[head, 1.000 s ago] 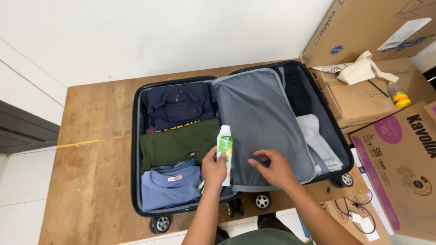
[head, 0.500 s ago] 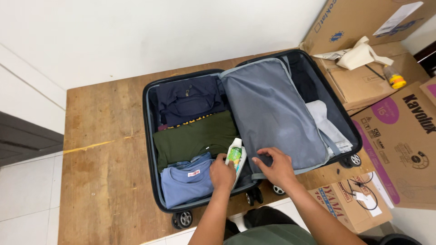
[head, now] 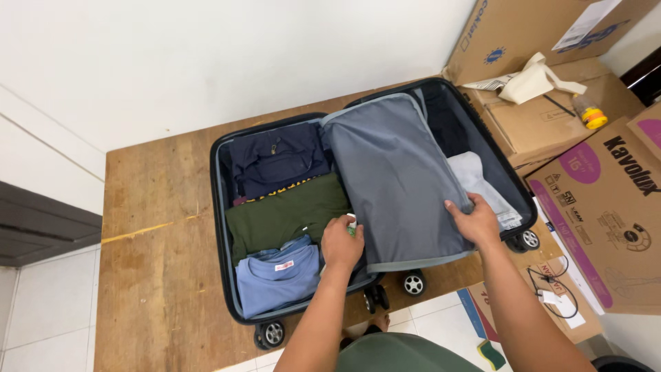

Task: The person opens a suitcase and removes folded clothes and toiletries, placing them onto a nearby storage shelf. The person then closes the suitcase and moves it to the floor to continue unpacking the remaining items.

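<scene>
Right now the left hand (head: 341,242) is curled around a small white and green bottle (head: 352,226), of which only the top shows past the fingers. Hand and bottle sit over the middle seam of the open suitcase (head: 222,207), at the inner edge of its left half, just beside the folded green shirt (head: 286,213) and above the light blue shirt (head: 277,279). A dark navy garment (head: 275,160) fills the far end of that same half. The right hand (head: 475,222) lies palm down with fingers spread on the right edge of the grey divider flap (head: 396,176), which covers most of the suitcase's right half; whether it pinches the flap's edge or only presses on it cannot be told. A pale folded cloth (head: 478,180) shows just beyond the flap, against the suitcase's right wall. The suitcase lies flat on a wooden table (head: 151,234), its wheels hanging at the table's near edge. Cardboard boxes (head: 551,117) stand past the table's right edge.
</scene>
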